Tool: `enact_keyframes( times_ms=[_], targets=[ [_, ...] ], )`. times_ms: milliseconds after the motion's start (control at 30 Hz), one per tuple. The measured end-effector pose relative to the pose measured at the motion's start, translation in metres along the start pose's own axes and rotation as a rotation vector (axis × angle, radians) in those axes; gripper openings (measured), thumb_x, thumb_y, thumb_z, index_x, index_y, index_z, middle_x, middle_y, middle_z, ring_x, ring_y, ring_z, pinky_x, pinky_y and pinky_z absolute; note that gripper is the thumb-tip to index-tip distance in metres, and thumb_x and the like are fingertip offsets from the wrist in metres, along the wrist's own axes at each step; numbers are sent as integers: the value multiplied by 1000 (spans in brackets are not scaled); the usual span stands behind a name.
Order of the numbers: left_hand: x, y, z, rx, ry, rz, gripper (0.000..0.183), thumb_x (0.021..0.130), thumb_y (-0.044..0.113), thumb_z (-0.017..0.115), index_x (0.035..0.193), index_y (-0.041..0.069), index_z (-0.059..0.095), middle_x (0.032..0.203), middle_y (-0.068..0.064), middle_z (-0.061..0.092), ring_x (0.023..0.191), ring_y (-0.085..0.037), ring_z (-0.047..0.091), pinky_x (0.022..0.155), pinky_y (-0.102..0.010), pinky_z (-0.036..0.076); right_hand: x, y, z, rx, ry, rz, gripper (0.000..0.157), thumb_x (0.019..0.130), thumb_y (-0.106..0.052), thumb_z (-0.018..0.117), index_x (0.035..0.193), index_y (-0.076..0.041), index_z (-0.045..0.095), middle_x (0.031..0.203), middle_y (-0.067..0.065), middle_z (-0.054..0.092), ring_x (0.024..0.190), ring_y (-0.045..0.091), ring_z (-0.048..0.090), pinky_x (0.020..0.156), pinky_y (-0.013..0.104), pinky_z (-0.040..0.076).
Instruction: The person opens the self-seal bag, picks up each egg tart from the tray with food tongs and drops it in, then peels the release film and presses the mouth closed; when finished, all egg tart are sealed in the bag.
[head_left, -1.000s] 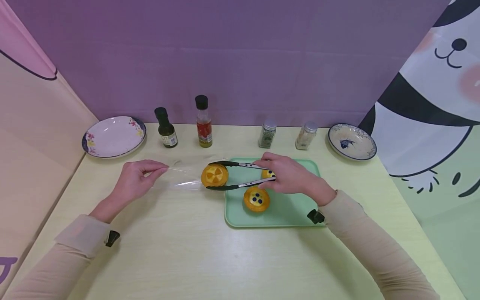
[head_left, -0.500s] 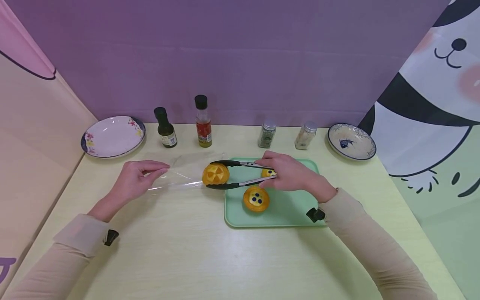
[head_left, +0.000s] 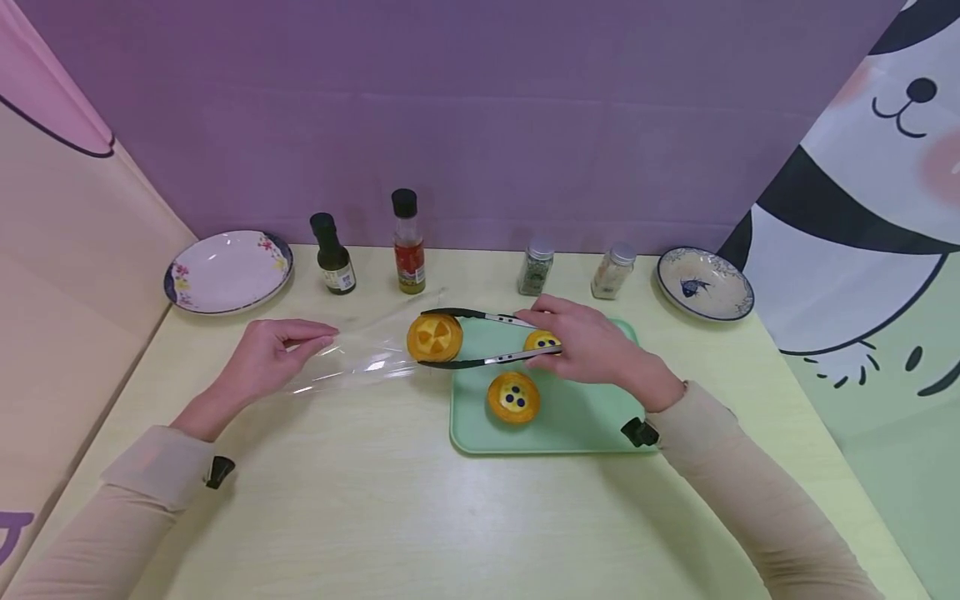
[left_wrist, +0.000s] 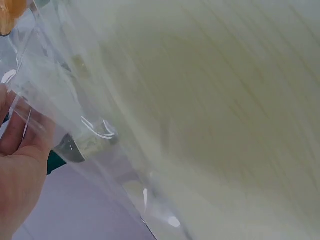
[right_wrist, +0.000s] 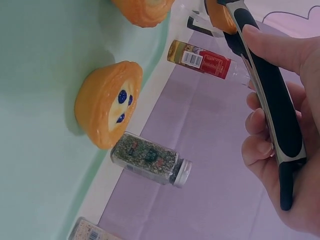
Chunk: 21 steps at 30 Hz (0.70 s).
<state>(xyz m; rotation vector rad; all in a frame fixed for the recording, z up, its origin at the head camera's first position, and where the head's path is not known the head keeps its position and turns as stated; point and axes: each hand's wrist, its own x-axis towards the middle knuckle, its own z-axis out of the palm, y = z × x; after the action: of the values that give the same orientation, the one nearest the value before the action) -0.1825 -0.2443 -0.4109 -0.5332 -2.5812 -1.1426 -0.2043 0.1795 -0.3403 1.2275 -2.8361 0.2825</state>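
My left hand (head_left: pixel 281 358) pinches one end of a clear plastic bag (head_left: pixel 367 354), which stretches rightward over the table. In the left wrist view the crinkled bag (left_wrist: pixel 95 125) hangs from my fingers. My right hand (head_left: pixel 588 343) grips black-and-silver tongs (head_left: pixel 502 358). Between the tong tips is a golden tart (head_left: pixel 435 337) with a cross-shaped pattern on top, overlapping the bag's right end and the tray's left edge. Two tarts dotted with blueberries lie on the green tray (head_left: pixel 585 429): a front tart (head_left: pixel 513 398) and a rear tart (head_left: pixel 540 340), the latter partly behind the tongs.
Along the back stand a dark sauce bottle (head_left: pixel 335 258), a red-labelled bottle (head_left: pixel 408 250), a green spice jar (head_left: pixel 536 268) and a pale spice jar (head_left: pixel 613 271). An oval plate (head_left: pixel 228 275) is at back left, a smaller plate (head_left: pixel 705 285) at back right.
The tongs and the tart in them have moved slightly away from me and to the right. The bag's right end has risen with them, while my left hand has stayed nearly still.
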Motion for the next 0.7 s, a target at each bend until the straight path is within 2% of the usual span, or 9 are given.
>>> enact_keyframes(
  times_ms=[167, 433, 567, 700],
  targets=[
    [0, -2, -1, 16, 12, 2, 11, 82, 5, 71, 92, 6, 75, 92, -10, 73, 82, 14, 58, 68, -4, 47, -3, 1, -2, -8, 25, -2, 58, 80, -34, 73, 131, -14, 55, 108, -1, 54, 79, 10, 48, 63, 25, 43],
    [2, -1, -2, 25, -26, -34, 13, 82, 6, 71, 94, 8, 75, 92, -5, 73, 81, 11, 59, 68, -4, 47, -2, -2, -2, -109, 52, -26, 57, 80, -33, 73, 131, -15, 55, 109, 0, 55, 81, 11, 50, 61, 24, 46],
    [2, 1, -3, 30, -37, -48, 14, 82, 4, 70, 95, 8, 75, 93, -6, 73, 79, 9, 60, 65, -6, 47, -2, -3, 0, -166, 73, -45, 57, 79, -32, 74, 131, -16, 55, 110, 1, 55, 85, 13, 50, 59, 23, 46],
    [0, 3, -4, 23, -44, -34, 14, 84, 4, 68, 97, 6, 74, 93, -9, 72, 77, 3, 61, 60, -9, 47, -1, -4, 3, -179, 64, -67, 59, 79, -33, 74, 132, -16, 54, 113, 1, 55, 90, 14, 52, 64, 25, 49]
  ],
)
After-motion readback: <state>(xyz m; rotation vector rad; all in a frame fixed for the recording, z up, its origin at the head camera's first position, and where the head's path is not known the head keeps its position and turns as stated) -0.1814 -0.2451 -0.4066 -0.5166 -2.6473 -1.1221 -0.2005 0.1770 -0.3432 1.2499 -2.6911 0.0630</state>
